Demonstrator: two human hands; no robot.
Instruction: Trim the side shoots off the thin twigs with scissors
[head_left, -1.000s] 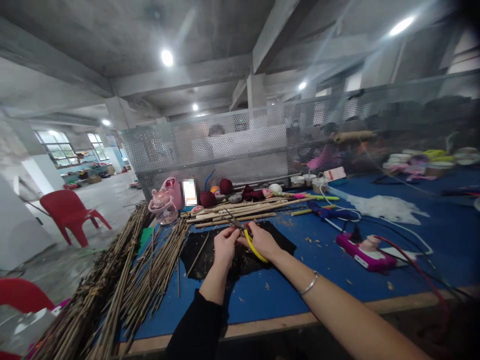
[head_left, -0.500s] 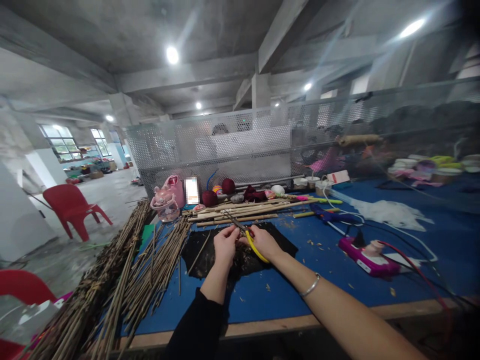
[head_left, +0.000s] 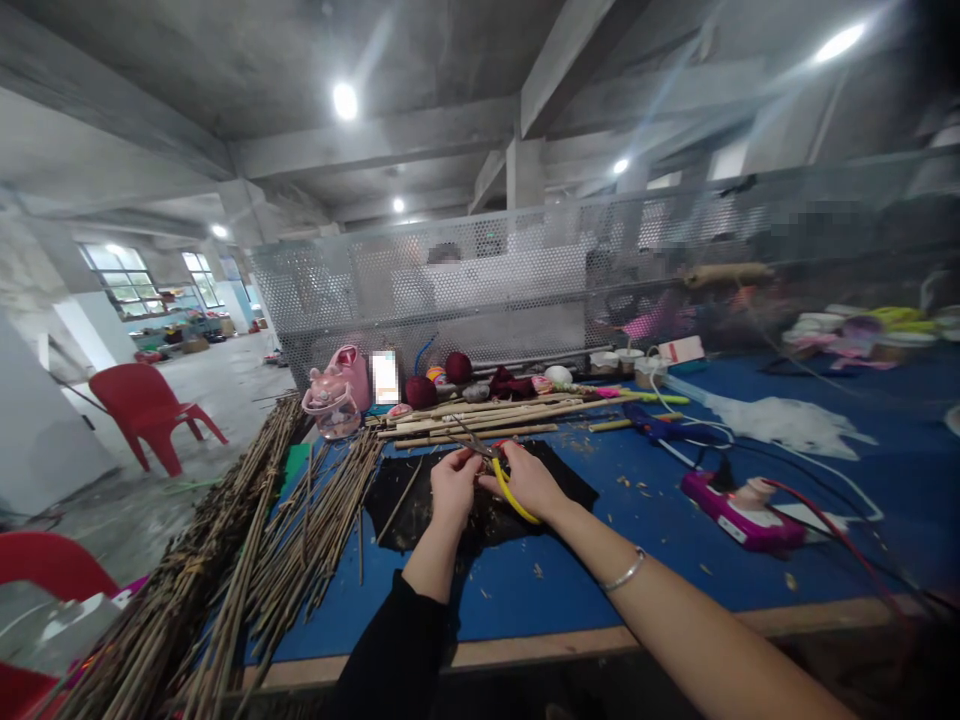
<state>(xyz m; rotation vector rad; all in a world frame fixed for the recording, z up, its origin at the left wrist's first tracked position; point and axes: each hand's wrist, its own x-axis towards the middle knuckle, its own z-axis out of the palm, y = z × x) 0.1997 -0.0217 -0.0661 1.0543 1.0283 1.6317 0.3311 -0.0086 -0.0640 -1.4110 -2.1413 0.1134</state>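
Observation:
My right hand (head_left: 529,479) is closed around yellow-handled cutters (head_left: 504,482), whose dark jaws point up and to the left. My left hand (head_left: 454,487) is pinched right beside the jaws on a small piece I cannot make out. Both hands hover over a black cloth (head_left: 420,500) spread on the blue table (head_left: 645,540). A silver bangle (head_left: 624,572) sits on my right wrist. A black sleeve covers my left forearm.
Bundles of thin brown sticks (head_left: 247,560) cover the table's left side. Pale cut rods (head_left: 495,412) lie behind the cloth. A pink bottle (head_left: 334,400), dark red balls, a pink power strip (head_left: 739,515) with cables and white stuffing (head_left: 780,420) lie around. A perforated screen stands behind, red chairs (head_left: 150,410) to the left.
Both hands stay together at the cutters over the black cloth. The view has shifted slightly; nothing else has visibly moved.

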